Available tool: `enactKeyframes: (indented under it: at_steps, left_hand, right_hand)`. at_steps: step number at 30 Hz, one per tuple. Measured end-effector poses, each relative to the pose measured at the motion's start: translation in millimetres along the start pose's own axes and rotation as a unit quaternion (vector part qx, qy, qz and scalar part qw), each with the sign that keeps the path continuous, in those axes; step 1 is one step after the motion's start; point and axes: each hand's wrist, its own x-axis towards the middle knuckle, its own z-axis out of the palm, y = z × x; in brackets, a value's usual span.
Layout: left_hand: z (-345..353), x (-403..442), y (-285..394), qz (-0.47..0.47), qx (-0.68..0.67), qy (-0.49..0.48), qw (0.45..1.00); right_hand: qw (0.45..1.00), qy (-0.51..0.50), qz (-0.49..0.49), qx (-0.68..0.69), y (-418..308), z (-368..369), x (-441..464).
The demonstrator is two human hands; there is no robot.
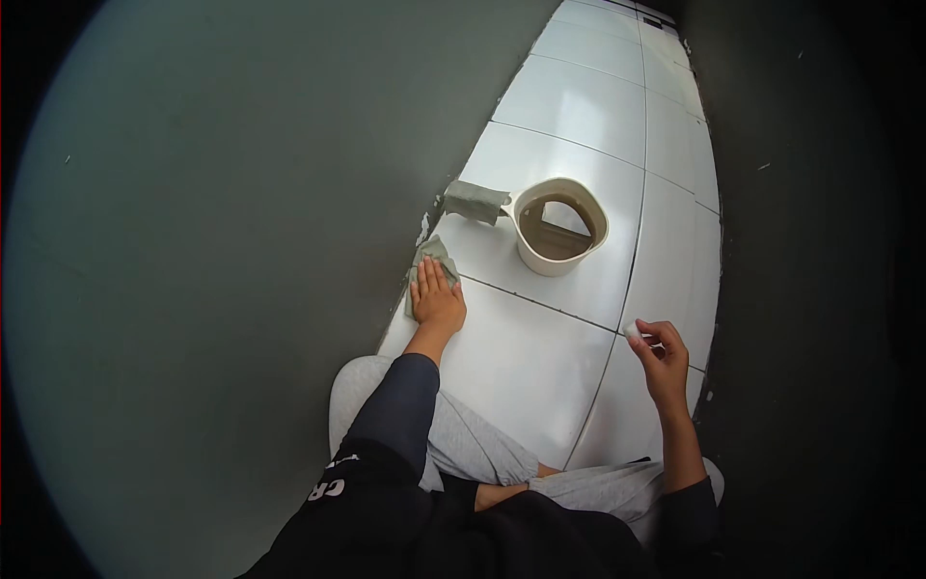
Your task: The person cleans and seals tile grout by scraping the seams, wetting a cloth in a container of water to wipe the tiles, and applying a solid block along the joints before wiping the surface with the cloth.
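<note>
My left hand lies flat with its fingers stretched out on a crumpled grey-green cloth, pressing it to the tiles at the left wall's foot. Between the thumb and fingers of my right hand is a small white piece, held just above the tiles; its kind is unclear. Ahead of both hands stands an off-white dipper of murky brownish water. A second grey cloth lies by the dipper's handle and hides most of it.
White glossy floor tiles with dark joints run forward in a narrow strip. A dark grey-green wall borders them on the left and another dark wall on the right. My crossed legs in grey trousers fill the near end.
</note>
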Motion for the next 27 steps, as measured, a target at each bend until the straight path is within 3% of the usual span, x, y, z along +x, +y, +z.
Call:
enactKeyframes:
  at_steps: [7, 11, 12, 16, 19, 22, 23, 24, 27]
  left_hand:
    - [-5.9, 13.4, -1.2, -0.027, 0.026, -0.037, 0.999]
    - [17.0, 32.5, -11.4, -0.035, 0.074, -0.013, 0.997]
    - [64.6, 62.9, -30.6, -0.008, 0.184, 0.043, 0.982]
    - [32.4, 35.0, -20.8, -0.027, 0.117, 0.033, 0.992]
    - [38.8, 28.4, -27.7, -0.034, 0.151, 0.047, 0.987]
    - [70.4, 44.1, -54.9, 0.013, 0.254, 0.066, 0.965]
    - [45.9, 27.0, -46.3, -0.015, 0.15, 0.04, 0.988]
    - [10.9, 2.1, -36.6, -0.041, 0.044, 0.012, 0.998]
    - [-3.6, -20.6, -47.9, 0.065, 0.044, 0.014, 0.997]
  right_hand:
    - [1.0, 0.014, -0.012, -0.015, -2.5, -2.9, 1.8]
    - [0.999, 0.02, -0.026, -0.024, -1.3, -4.1, 3.0]
    - [0.999, 0.02, -0.03, -0.022, -2.5, -3.8, 3.1]
    - [0.998, 0.025, -0.039, -0.029, -5.5, -3.7, 3.3]
    - [0.998, 0.017, -0.037, -0.037, -8.3, -4.7, 4.8]
    - [0.989, -0.032, -0.102, -0.097, -0.9, -6.5, 6.1]
    - [0.989, -0.021, -0.102, -0.101, -8.0, -9.7, 2.2]
    - [0.961, -0.055, -0.134, -0.236, -19.6, -11.0, -2.0]
    - [0.817, -0.148, -0.161, -0.533, -72.8, -8.1, -21.9]
